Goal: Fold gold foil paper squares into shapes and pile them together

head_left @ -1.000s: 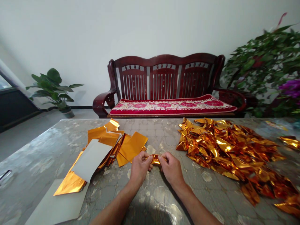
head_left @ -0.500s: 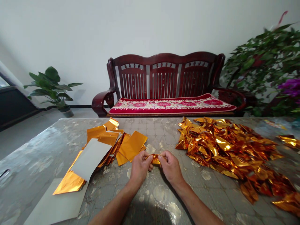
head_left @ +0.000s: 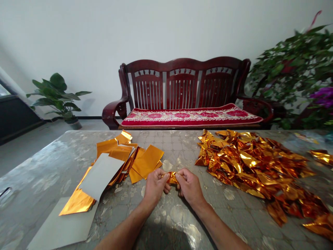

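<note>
A small folded piece of gold foil paper [head_left: 172,177] is held between both hands above the table's middle. My left hand [head_left: 155,184] pinches its left end between thumb and fingers. At its right end, my right hand [head_left: 189,185] grips it the same way. Just left of my left hand lie loose flat gold foil sheets [head_left: 147,163], fanned over one another. To the right of my right hand spreads a large heap of folded gold foil pieces [head_left: 249,166], shiny and pointed.
A grey-white card [head_left: 104,173] lies on the foil sheets, and a larger card [head_left: 65,225] is under them. The patterned table [head_left: 125,215] fills the foreground. Behind it stands a wooden bench [head_left: 182,83]. Clear plastic [head_left: 299,140] lies at the back right.
Both hands keep their grip on the foil piece. Its middle looks more crumpled and slightly narrower, with the fingertips a little closer together.
</note>
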### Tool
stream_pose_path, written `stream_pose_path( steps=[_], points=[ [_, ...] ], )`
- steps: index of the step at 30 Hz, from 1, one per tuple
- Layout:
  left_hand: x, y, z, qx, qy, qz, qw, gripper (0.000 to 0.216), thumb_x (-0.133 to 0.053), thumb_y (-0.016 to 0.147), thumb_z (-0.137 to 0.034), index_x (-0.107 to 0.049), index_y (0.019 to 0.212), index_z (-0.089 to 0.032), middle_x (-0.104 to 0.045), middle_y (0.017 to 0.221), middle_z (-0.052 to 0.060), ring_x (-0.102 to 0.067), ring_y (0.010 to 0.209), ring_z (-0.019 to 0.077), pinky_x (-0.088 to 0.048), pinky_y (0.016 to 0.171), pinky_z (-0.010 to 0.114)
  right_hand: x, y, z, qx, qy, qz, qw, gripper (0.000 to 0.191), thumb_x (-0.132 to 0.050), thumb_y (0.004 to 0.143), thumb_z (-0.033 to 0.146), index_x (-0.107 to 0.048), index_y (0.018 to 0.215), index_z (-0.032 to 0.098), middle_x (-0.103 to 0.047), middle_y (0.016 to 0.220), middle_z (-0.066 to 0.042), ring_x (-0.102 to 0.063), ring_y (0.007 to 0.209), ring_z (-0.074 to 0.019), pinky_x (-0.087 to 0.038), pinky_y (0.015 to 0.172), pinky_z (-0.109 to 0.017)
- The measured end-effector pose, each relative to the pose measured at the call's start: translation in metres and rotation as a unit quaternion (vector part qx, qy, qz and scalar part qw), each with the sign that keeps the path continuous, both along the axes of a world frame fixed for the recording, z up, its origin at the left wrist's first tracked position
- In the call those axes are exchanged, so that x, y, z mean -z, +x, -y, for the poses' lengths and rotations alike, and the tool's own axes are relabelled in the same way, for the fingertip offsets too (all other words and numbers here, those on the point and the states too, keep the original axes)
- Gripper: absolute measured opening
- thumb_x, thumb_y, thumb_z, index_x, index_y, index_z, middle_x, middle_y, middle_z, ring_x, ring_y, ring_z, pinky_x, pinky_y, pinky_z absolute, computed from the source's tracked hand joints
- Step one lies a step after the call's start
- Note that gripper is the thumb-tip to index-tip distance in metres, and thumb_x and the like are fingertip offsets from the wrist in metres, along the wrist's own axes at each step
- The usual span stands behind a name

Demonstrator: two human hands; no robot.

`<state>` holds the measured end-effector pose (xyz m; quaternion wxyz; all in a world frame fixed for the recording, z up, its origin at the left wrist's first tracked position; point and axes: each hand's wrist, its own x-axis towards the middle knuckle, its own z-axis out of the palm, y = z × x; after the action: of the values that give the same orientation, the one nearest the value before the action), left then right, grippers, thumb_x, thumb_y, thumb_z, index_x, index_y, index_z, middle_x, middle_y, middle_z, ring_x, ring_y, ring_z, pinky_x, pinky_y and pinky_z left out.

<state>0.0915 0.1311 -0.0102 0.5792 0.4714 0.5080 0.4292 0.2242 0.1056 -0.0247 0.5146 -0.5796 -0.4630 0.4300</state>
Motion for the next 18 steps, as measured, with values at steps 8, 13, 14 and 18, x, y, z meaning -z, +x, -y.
stream_pose_path(
  steps=[8, 13, 14, 18],
  points=[
    [0.003, -0.002, -0.004, 0.013, 0.019, -0.017, 1.0, 0.045, -0.069, 0.069, -0.06, -0.057, 0.075, -0.016, -0.063, 0.047, 0.0, -0.059, 0.041, 0.0124, -0.048, 0.044, 0.021, -0.01, 0.009, 0.006, -0.025, 0.035, 0.028, 0.999, 0.04, -0.045, 0.093, 0.055, -0.06, 0.089, 0.019, -0.057, 0.054, 0.005, -0.054, 0.042, -0.0108, -0.041, 0.045, -0.02],
    [0.002, -0.006, -0.007, 0.01, -0.018, 0.049, 0.999, 0.052, -0.072, 0.066, -0.063, -0.057, 0.079, -0.015, -0.064, 0.051, 0.0, -0.056, 0.041, 0.0096, -0.047, 0.044, 0.019, -0.014, 0.018, 0.008, -0.006, 0.08, 0.018, 0.997, 0.051, -0.035, 0.098, 0.057, -0.065, 0.104, 0.016, -0.059, 0.06, 0.002, -0.055, 0.048, -0.0126, -0.043, 0.051, -0.024],
    [0.001, -0.007, -0.008, 0.003, -0.03, 0.067, 0.997, 0.052, -0.074, 0.064, -0.062, -0.057, 0.079, -0.015, -0.064, 0.054, 0.0, -0.055, 0.042, 0.0086, -0.046, 0.044, 0.019, -0.014, 0.018, 0.007, 0.003, 0.09, 0.021, 0.996, 0.051, -0.035, 0.099, 0.056, -0.066, 0.105, 0.015, -0.058, 0.061, 0.002, -0.054, 0.048, -0.0126, -0.043, 0.051, -0.024],
    [-0.005, -0.011, -0.01, 0.003, -0.083, 0.13, 0.988, 0.056, -0.083, 0.054, -0.06, -0.057, 0.075, -0.015, -0.065, 0.06, -0.001, -0.053, 0.043, 0.0055, -0.044, 0.042, 0.016, -0.016, 0.018, 0.003, 0.045, 0.152, 0.077, 0.984, 0.039, -0.046, 0.097, 0.048, -0.07, 0.1, 0.018, -0.065, 0.077, -0.003, -0.06, 0.065, -0.0149, -0.047, 0.062, -0.025]
  ],
)
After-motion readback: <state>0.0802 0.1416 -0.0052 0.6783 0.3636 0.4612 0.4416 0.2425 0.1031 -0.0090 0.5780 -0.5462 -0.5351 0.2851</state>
